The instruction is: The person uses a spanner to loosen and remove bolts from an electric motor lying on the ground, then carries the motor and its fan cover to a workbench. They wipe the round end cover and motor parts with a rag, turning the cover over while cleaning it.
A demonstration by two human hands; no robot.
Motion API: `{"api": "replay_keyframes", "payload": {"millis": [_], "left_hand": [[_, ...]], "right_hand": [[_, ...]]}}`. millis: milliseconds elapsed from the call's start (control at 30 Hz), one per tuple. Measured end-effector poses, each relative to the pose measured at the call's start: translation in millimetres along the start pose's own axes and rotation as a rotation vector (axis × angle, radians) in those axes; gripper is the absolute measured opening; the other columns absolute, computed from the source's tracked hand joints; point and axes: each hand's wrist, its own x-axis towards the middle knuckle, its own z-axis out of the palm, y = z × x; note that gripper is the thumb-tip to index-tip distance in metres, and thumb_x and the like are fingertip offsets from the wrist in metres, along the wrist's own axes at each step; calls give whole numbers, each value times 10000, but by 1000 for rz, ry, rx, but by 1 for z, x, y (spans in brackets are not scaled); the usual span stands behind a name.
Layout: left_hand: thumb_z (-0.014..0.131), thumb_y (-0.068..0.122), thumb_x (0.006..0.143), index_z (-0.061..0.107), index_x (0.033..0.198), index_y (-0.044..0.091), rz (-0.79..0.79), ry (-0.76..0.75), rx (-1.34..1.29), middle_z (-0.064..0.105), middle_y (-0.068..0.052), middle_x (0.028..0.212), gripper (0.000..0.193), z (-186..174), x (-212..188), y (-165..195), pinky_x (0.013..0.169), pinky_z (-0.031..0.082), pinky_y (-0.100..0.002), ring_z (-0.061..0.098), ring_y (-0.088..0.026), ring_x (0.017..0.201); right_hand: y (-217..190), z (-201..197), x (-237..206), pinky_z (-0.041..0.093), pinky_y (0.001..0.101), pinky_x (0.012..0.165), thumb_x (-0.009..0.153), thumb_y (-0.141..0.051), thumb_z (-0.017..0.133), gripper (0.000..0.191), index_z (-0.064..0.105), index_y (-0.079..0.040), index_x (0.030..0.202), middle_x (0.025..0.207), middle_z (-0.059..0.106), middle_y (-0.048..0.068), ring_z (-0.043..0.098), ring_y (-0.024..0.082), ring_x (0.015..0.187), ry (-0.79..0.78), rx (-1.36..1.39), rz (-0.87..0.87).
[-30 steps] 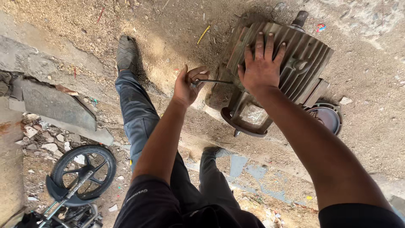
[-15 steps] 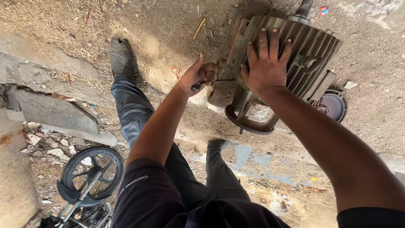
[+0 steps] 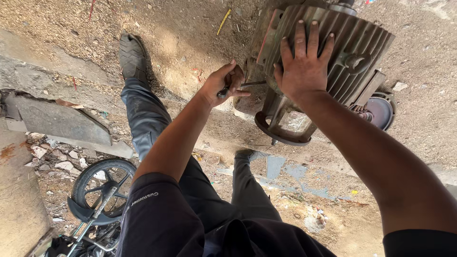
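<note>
The motor (image 3: 328,57), a big ribbed grey casting, sits tipped on the dusty ground at the top right, resting on its round end flange (image 3: 281,131). We've got our right hand (image 3: 304,66) spread flat on the fins, fingers splayed, not gripping anything, just pressed on the housing. Our left hand (image 3: 226,85) is clenched round the handle of a thin metal tool (image 3: 250,84), and its shaft runs across to the motor's near edge, right under the right hand's thumb. We can't tell exactly what the tip is seated in.

Room-wise, it's tight between the two hands but open on the left, where there's bare sandy dirt (image 3: 181,43) up to our left shoe (image 3: 132,57). To the motor's right a round dark part (image 3: 381,112) lies just beside it, so less space there.

The ground's gritty soil with bits of litter, a yellow stick (image 3: 223,21) near the top. At the left there's a broken concrete slab (image 3: 57,121) with rubble, and a motorbike wheel (image 3: 102,188) at the bottom left, well apart from the motor.
</note>
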Motion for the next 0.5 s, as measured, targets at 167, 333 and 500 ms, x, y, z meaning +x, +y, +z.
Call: {"api": "replay_keyframes", "payload": {"millis": [167,333,500], "left_hand": [[504,532,1041,653,870,81,-5,42,148,511,-3,523,504,8,0,-3,951,518,-529,537,-142,538],[522,542,1052,613,865,94,6,84,194,503,13,559,494,16,-2,-7,792,511,-374,514,-106,600],[513,548,1024,664,873,90,5,119,242,484,17,527,506,24,-5,-9,718,482,-352,444,-114,514]], "right_hand": [[-1,-3,3,99,737,1161,1024,-558,473,689,487,-145,1575,1696,135,222,37,439,1552,-32,10,6],[0,-3,4,88,746,1158,1024,-547,460,683,472,-148,1578,1695,99,227,22,452,1548,-43,44,-1],[0,-1,3,79,751,1151,1024,-543,471,689,473,-140,1583,1713,101,229,3,447,1556,-40,49,5]]}}
